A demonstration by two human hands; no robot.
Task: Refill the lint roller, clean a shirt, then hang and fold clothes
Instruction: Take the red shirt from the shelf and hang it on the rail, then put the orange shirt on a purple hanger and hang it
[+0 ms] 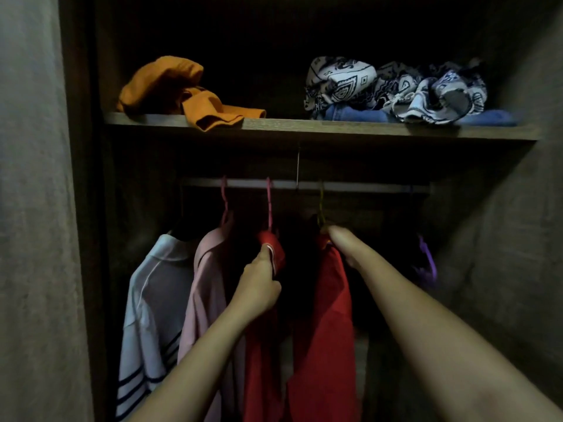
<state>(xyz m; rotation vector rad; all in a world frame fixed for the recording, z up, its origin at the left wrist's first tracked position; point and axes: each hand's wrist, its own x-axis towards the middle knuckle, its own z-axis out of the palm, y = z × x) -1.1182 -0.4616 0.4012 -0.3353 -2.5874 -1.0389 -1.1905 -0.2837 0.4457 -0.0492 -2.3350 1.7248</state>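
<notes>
Inside a dark wardrobe, a metal rail [350,187] carries hangers with clothes. A red shirt [326,315] hangs under a yellow hanger [320,208]. My right hand [342,243] reaches to the top of that shirt at the hanger's shoulder; its fingers are partly hidden behind the cloth. My left hand [259,284] pinches the collar of a second red garment [272,248] that hangs on a pink hanger [269,205]. Left of it hang a pink shirt [207,284] and a white shirt with dark stripes [152,306].
A wooden shelf [304,127] above the rail holds a crumpled orange garment [182,89] at the left and a patterned black-and-white cloth [393,86] on blue jeans [353,114] at the right. A purple hanger [426,260] hangs at the far right. Wardrobe walls close both sides.
</notes>
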